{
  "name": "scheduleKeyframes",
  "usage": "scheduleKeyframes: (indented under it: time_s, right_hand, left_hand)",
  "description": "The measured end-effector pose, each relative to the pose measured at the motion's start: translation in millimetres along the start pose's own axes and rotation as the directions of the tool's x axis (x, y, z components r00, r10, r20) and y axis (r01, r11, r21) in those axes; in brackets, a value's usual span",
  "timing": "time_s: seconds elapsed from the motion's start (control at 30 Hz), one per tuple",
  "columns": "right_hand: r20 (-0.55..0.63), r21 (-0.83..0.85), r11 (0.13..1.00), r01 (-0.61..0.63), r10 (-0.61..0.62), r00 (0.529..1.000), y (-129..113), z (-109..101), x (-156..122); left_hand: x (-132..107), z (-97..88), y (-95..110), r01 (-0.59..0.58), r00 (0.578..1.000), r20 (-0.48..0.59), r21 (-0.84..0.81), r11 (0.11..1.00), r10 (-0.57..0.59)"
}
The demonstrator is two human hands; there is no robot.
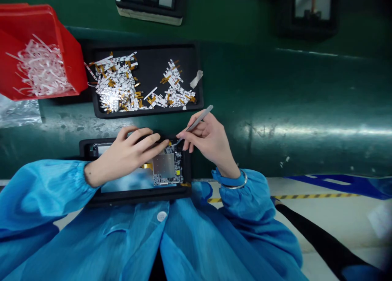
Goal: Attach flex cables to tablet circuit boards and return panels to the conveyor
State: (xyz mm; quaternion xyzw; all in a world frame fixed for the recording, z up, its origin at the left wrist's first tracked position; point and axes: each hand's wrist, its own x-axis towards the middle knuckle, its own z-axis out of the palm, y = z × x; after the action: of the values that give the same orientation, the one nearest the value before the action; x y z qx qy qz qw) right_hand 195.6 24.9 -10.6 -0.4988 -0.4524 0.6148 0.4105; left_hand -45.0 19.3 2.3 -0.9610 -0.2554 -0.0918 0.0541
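My right hand (211,140) grips a pair of metal tweezers (200,118) between thumb and fingers. The tweezers' tips point down-left at the top edge of a green-black circuit board (163,166), which has a silver shield plate and sits in an opened tablet-like device. Over that device my left hand (133,152) is spread, fingers stretched out and apart, holding nothing. One of its fingertips rests close to the tweezers' tips, by a small orange part (170,143). Whether the tips pinch anything is too small to tell. A black frame tray (134,196) surrounds the device.
Beyond my hands lies a black tray (150,58) with heaps of white-and-orange flex strips (118,85). At the left, a red bin (72,62) contains white curled strips. More devices in black holders (150,14) stand at the back. A plastic bag (20,111) lies under the bin.
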Motion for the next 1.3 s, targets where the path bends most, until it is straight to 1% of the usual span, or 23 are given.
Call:
scheduleKeyframes:
  time_s: [0.07,0.17,0.23,0.33,0.57,0.73,0.93,1.1,1.17,1.3]
  right_hand:
    - [-0.018,0.001,1.000,0.000,0.000,1.000,-0.8,0.5,-0.7]
    - [-0.032,0.000,1.000,0.000,0.000,0.999,-1.2,0.9,-1.9]
    - [-0.031,-0.002,1.000,0.001,-0.001,1.000,-0.7,0.9,-1.9]
    - [-0.033,-0.003,1.000,-0.003,0.002,0.999,0.3,1.1,-1.2]
    - [-0.043,-0.063,0.998,0.017,-0.020,0.999,0.5,2.7,-2.7]
    - [-0.058,-0.068,0.997,0.022,-0.026,0.998,-1.0,3.5,-4.0]
    - [-0.025,-0.095,0.995,0.034,-0.036,0.999,-1.6,1.6,-3.6]
    - [-0.010,-0.081,0.996,0.045,-0.046,0.999,0.2,0.7,-3.9]
    - [-0.005,-0.072,0.996,0.049,-0.050,0.999,0.3,0.9,-4.3]
    - [-0.016,-0.087,0.995,0.046,-0.047,0.999,0.0,1.5,-4.1]
  left_hand:
    - [-0.9,-1.0,0.8,0.004,1.000,-0.005,-0.019,1.000,-0.004]
    - [-2.3,-2.5,2.8,-0.039,0.999,-0.016,-0.082,0.996,0.038]
    - [-2.9,-3.0,4.2,-0.058,0.998,-0.002,-0.114,0.992,0.058]
    - [-3.3,-2.7,5.1,-0.050,0.998,0.021,-0.123,0.991,0.053]
    - [-2.7,-1.6,3.3,-0.049,0.999,0.016,-0.140,0.989,0.052]
    - [-1.8,-1.4,4.0,-0.043,0.999,0.023,-0.154,0.987,0.047]
    - [-0.8,-0.8,5.5,-0.019,0.999,0.027,-0.169,0.985,0.024]
    - [-0.7,-1.4,5.2,-0.012,0.999,0.041,-0.132,0.991,0.018]
    - [-0.3,-2.7,5.9,-0.041,0.998,0.034,-0.082,0.996,0.044]
    - [1.6,-5.9,7.7,-0.133,0.991,0.021,0.053,0.990,0.132]
